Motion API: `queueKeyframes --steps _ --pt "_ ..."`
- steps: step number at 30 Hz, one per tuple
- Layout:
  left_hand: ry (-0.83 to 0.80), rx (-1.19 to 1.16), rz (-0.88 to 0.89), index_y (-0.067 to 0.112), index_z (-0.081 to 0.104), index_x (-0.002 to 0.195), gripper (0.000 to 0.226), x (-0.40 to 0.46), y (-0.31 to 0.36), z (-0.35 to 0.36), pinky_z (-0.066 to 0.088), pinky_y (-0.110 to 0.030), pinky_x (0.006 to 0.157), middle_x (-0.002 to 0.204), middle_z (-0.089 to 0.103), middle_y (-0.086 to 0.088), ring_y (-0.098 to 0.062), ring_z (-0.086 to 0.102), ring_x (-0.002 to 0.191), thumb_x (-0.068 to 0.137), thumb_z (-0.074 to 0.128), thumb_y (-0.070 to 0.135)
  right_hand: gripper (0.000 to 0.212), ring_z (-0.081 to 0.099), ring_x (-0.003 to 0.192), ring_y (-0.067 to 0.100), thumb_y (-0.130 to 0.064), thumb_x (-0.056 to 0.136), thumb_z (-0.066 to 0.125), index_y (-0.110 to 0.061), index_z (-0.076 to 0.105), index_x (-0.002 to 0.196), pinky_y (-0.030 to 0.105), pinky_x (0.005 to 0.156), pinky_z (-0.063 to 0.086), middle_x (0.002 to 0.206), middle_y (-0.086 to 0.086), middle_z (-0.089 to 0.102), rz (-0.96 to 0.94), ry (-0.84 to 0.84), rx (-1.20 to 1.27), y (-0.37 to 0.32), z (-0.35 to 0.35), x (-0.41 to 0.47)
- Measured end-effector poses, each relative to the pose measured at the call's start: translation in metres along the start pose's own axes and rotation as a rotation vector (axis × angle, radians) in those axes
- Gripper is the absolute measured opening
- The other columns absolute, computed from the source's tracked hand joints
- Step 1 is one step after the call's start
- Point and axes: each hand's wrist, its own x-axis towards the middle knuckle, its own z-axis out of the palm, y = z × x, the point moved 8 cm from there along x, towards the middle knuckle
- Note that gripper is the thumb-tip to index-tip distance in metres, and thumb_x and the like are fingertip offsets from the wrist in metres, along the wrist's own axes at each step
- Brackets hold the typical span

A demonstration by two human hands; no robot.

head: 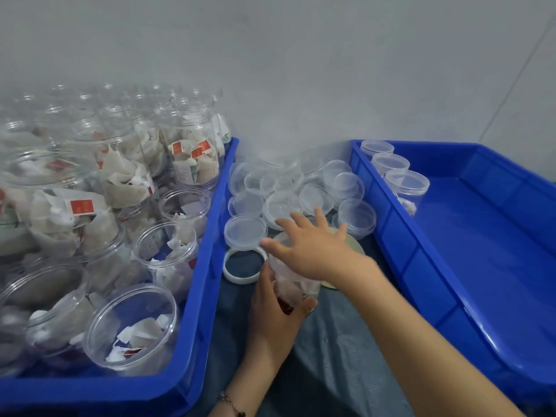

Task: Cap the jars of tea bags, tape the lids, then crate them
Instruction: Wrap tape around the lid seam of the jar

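My left hand [275,308] grips a clear jar of tea bags [293,285] standing on the grey cloth between two blue crates. My right hand [311,245] lies flat on top of that jar with fingers spread, pressing a clear lid onto it. A pile of loose clear lids [288,188] lies just beyond my hands. The left crate [198,299] is packed with several open jars of tea bags [132,329]. In the right crate [469,266], three capped jars [406,183] stand in a row along its far left wall.
A white tape roll [244,266] lies flat left of the held jar. A yellowish round disc [356,245] shows partly under my right hand. A grey wall stands behind everything. The right crate's blue floor shows bare beyond the three jars.
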Motion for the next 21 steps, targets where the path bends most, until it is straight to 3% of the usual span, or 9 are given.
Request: queueKeyframes --steps 2,4,8,10,13,15,18,19,21 --pt "0.007 0.018 0.013 0.049 0.017 0.14 0.095 0.001 0.0 0.0 0.034 -0.018 0.098 0.14 0.033 0.026 0.003 0.033 0.129 0.066 0.077 0.046 0.067 -0.018 0.144 0.02 -0.075 0.084 0.025 -0.051 0.01 0.145 0.059 0.111 -0.005 0.158 -0.012 -0.001 -0.141 -0.099 -0.025 0.0 0.001 -0.001" --pt "0.024 0.068 0.028 0.056 0.021 0.13 0.084 0.004 0.0 0.001 0.032 -0.012 0.093 0.131 0.033 0.033 0.006 0.035 0.123 0.065 0.074 0.049 0.067 -0.01 0.145 0.017 -0.074 0.083 0.031 -0.055 0.007 0.143 0.053 0.115 0.005 0.158 -0.014 0.001 -0.215 -0.121 -0.021 -0.001 0.007 -0.004" --pt "0.074 0.208 0.027 0.04 0.026 0.135 0.082 0.003 -0.003 0.004 0.027 -0.004 0.088 0.13 0.038 0.025 0.009 0.032 0.115 0.066 0.07 0.046 0.05 0.04 0.119 0.017 -0.06 0.084 0.047 -0.043 0.046 0.131 0.03 0.093 0.036 0.133 -0.015 0.046 -0.23 0.337 -0.004 -0.006 0.0 -0.014" --pt "0.088 0.273 0.033 0.019 0.028 0.143 0.085 0.003 -0.008 0.006 0.024 -0.009 0.098 0.139 0.039 0.009 0.003 0.033 0.123 0.071 0.068 0.04 0.046 0.046 0.107 0.02 -0.057 0.083 0.048 -0.037 0.053 0.124 0.031 0.085 0.04 0.121 -0.013 0.053 -0.173 0.493 -0.04 -0.008 0.0 -0.02" --pt "0.046 0.302 0.025 0.013 0.024 0.145 0.077 0.008 -0.01 0.014 0.026 -0.017 0.105 0.14 0.035 0.009 -0.002 0.033 0.128 0.082 0.066 0.026 0.047 0.048 0.101 0.021 -0.06 0.081 0.045 -0.035 0.057 0.118 0.033 0.08 0.041 0.112 -0.011 0.057 -0.127 0.584 -0.067 -0.007 0.002 -0.021" --pt "0.028 0.28 -0.081 0.01 0.022 0.146 0.074 0.009 -0.013 0.014 0.028 -0.022 0.105 0.14 0.036 0.006 -0.007 0.035 0.127 0.086 0.064 0.021 0.047 0.05 0.104 0.014 -0.061 0.079 0.042 -0.035 0.061 0.114 0.026 0.084 0.039 0.113 -0.014 0.06 -0.17 0.605 0.192 0.001 0.001 -0.019" --pt "0.071 0.154 -0.011 0.014 0.021 0.147 0.093 -0.003 0.001 0.004 0.035 -0.03 0.106 0.139 0.04 0.004 -0.01 0.039 0.126 0.074 0.079 0.02 0.027 0.054 0.111 0.002 -0.037 0.091 0.046 -0.033 0.061 0.113 0.021 0.095 0.04 0.115 -0.017 0.062 -0.114 0.594 1.01 0.045 0.007 -0.014" --pt "0.068 0.133 -0.004 0.013 0.021 0.147 0.096 -0.004 0.004 0.002 0.035 -0.033 0.107 0.14 0.041 0.0 -0.014 0.04 0.128 0.072 0.08 0.017 0.027 0.052 0.116 0.004 -0.029 0.095 0.047 -0.03 0.058 0.12 0.024 0.098 0.04 0.12 -0.015 0.06 -0.044 0.596 1.07 0.064 0.014 -0.012" --pt "0.043 0.133 -0.01 0.01 0.019 0.147 0.096 -0.005 0.005 0.003 0.033 -0.036 0.108 0.142 0.04 -0.006 -0.019 0.039 0.13 0.073 0.08 0.014 0.039 0.04 0.131 0.011 -0.031 0.097 0.046 -0.025 0.047 0.136 0.033 0.106 0.035 0.136 -0.008 0.05 0.005 0.468 0.73 0.092 0.03 -0.006"
